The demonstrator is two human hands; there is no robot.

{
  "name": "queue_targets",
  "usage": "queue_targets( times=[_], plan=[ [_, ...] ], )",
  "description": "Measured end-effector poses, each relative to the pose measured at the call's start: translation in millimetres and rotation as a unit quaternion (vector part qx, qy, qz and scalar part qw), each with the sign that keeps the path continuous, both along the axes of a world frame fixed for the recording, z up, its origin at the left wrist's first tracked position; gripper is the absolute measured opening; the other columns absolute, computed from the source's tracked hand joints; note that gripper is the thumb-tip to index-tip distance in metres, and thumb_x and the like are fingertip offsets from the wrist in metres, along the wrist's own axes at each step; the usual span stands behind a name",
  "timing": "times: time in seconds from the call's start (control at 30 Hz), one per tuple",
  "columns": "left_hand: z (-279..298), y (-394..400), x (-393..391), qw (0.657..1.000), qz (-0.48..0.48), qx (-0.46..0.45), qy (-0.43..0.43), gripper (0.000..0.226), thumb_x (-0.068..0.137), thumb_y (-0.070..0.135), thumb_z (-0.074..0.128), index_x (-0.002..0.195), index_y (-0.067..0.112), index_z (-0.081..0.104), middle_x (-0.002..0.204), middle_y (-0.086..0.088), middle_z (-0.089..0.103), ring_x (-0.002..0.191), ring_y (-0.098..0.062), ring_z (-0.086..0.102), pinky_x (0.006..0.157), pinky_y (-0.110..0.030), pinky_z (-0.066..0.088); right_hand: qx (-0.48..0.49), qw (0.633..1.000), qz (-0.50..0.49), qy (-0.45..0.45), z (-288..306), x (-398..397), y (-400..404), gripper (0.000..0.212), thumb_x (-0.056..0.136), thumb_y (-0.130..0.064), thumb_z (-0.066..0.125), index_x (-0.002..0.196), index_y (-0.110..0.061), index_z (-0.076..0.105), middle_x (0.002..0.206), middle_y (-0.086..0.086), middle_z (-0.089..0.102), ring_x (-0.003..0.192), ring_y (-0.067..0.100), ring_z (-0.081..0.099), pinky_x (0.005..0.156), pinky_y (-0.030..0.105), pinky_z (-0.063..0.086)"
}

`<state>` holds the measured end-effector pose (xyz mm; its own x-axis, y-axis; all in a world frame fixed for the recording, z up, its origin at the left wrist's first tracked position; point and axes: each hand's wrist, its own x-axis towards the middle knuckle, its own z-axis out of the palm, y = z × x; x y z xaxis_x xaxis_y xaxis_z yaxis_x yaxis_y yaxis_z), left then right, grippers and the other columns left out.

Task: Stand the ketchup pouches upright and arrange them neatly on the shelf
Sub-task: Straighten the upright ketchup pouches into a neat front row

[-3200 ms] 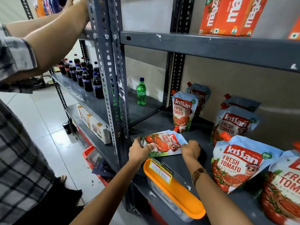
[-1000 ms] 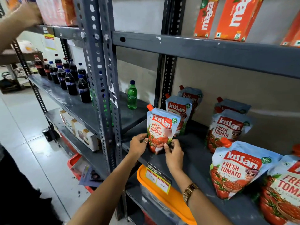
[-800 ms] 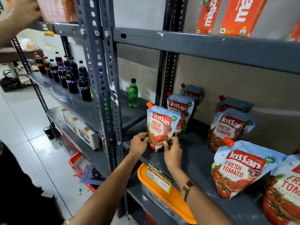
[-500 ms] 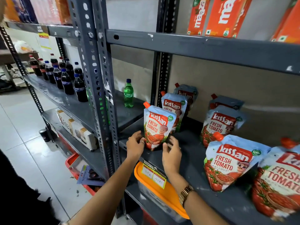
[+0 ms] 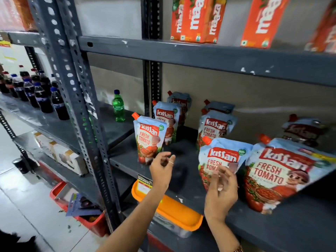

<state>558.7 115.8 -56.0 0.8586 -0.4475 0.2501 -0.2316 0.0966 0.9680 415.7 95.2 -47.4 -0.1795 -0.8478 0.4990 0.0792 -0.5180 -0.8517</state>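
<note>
Several Kissan ketchup pouches stand on the grey shelf [image 5: 183, 186]. The front-left pouch [image 5: 149, 139] stands upright on its own, with two more [image 5: 168, 117] lined up behind it. A second column starts with a leaning pouch [image 5: 221, 159] and has more pouches [image 5: 214, 127] behind it. A larger tilted pouch [image 5: 278, 177] leans at the right, another [image 5: 305, 130] behind it. My left hand [image 5: 161, 171] hovers open just right of the front-left pouch, not touching it. My right hand [image 5: 221, 191] is open in front of the leaning pouch.
Orange Maaza cartons [image 5: 198, 19] fill the shelf above. A green bottle [image 5: 118, 106] and dark cola bottles [image 5: 41, 95] stand on the left bay. An orange-lidded tub [image 5: 172, 210] sits below. A perforated upright post [image 5: 76, 99] divides the bays. A red crate [image 5: 91, 220] is on the floor.
Both hands let go of the front-left pouch, which now stands by itself. My right hand moved right to the leaning pouch, and the view shifted right.
</note>
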Motion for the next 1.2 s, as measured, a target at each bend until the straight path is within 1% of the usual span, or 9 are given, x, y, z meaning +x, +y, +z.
queue_targets(
  times=[0.1,0.23,0.33,0.4,0.47,0.53,0.73,0.97,1.2],
  plan=[
    [-1,-15,-19,0.998,-0.057,0.015,0.005,0.017,0.082,0.018,0.066,0.095,0.007,0.067,0.074,-0.005,0.064,0.07,-0.015,0.058,0.067,-0.025,0.049,0.009,1.0,-0.019,0.007,-4,-20,-13,0.025,0.085,0.0,0.057,0.099,-0.021,0.054,0.102,0.006,0.06,0.093,0.016,0.059,0.076,0.008,0.049],
    [-9,-24,-41,0.991,-0.131,0.018,0.035,0.022,0.085,0.02,0.063,0.103,0.008,0.066,0.089,-0.001,0.068,0.087,-0.014,0.063,0.08,-0.025,0.052,0.056,0.998,-0.001,0.036,-15,-36,-25,0.02,0.086,-0.007,0.057,0.103,-0.015,0.052,0.103,0.012,0.058,0.086,0.002,0.059,0.062,0.006,0.047],
    [-12,-27,-51,0.977,-0.192,0.02,0.092,0.035,0.089,0.024,0.056,0.119,0.007,0.058,0.112,-0.005,0.065,0.106,-0.015,0.06,0.094,-0.03,0.049,0.106,0.993,0.021,0.055,-24,-40,-29,0.032,0.086,-0.013,0.058,0.117,-0.013,0.05,0.112,0.009,0.058,0.102,0.014,0.057,0.071,0.015,0.046],
    [-13,-27,-51,0.967,-0.228,0.013,0.11,0.036,0.09,0.027,0.052,0.12,0.008,0.056,0.112,-0.002,0.065,0.104,-0.008,0.061,0.089,-0.02,0.051,0.137,0.987,0.05,0.063,-29,-39,-29,0.04,0.087,-0.016,0.059,0.124,-0.013,0.047,0.121,0.009,0.056,0.11,0.019,0.053,0.08,0.022,0.047],
    [-13,-25,-50,0.96,-0.264,0.016,0.097,0.029,0.09,0.03,0.05,0.109,0.011,0.062,0.1,0.004,0.068,0.09,0.004,0.064,0.074,-0.008,0.051,0.153,0.982,0.071,0.091,-30,-37,-28,0.042,0.086,-0.018,0.059,0.126,-0.012,0.047,0.125,0.01,0.056,0.113,0.02,0.052,0.091,0.036,0.048],
    [-13,-24,-48,0.957,-0.275,0.028,0.082,0.025,0.091,0.03,0.05,0.094,0.01,0.065,0.09,0.005,0.069,0.081,0.004,0.064,0.068,-0.006,0.05,0.156,0.977,0.075,0.124,-29,-34,-27,0.04,0.086,-0.019,0.06,0.124,-0.011,0.05,0.123,0.011,0.058,0.113,0.023,0.054,0.095,0.043,0.048],
    [-11,-20,-26,0.967,-0.228,0.038,0.104,0.025,0.092,0.033,0.046,0.092,0.015,0.063,0.09,0.008,0.067,0.087,0.001,0.06,0.064,-0.004,0.049,0.158,0.964,0.1,0.191,-24,-17,-21,0.046,0.081,-0.025,0.066,0.119,-0.007,0.049,0.12,0.015,0.058,0.1,0.019,0.054,0.08,0.03,0.045],
    [-12,-11,-10,0.967,-0.218,0.053,0.118,0.025,0.092,0.036,0.045,0.098,0.019,0.062,0.099,0.002,0.066,0.092,-0.001,0.058,0.075,-0.016,0.046,0.163,0.961,0.121,0.189,-27,1,-18,0.044,0.082,-0.023,0.065,0.12,-0.008,0.048,0.122,0.017,0.057,0.109,0.025,0.055,0.082,0.031,0.046],
    [-7,-8,-15,0.967,-0.213,0.06,0.126,0.019,0.092,0.036,0.045,0.098,0.023,0.059,0.096,0.01,0.064,0.089,0.005,0.056,0.067,-0.009,0.044,0.164,0.963,0.138,0.162,-30,-3,-20,0.049,0.081,-0.022,0.067,0.125,-0.01,0.047,0.122,0.01,0.057,0.106,0.014,0.051,0.086,0.028,0.044]
  ],
)
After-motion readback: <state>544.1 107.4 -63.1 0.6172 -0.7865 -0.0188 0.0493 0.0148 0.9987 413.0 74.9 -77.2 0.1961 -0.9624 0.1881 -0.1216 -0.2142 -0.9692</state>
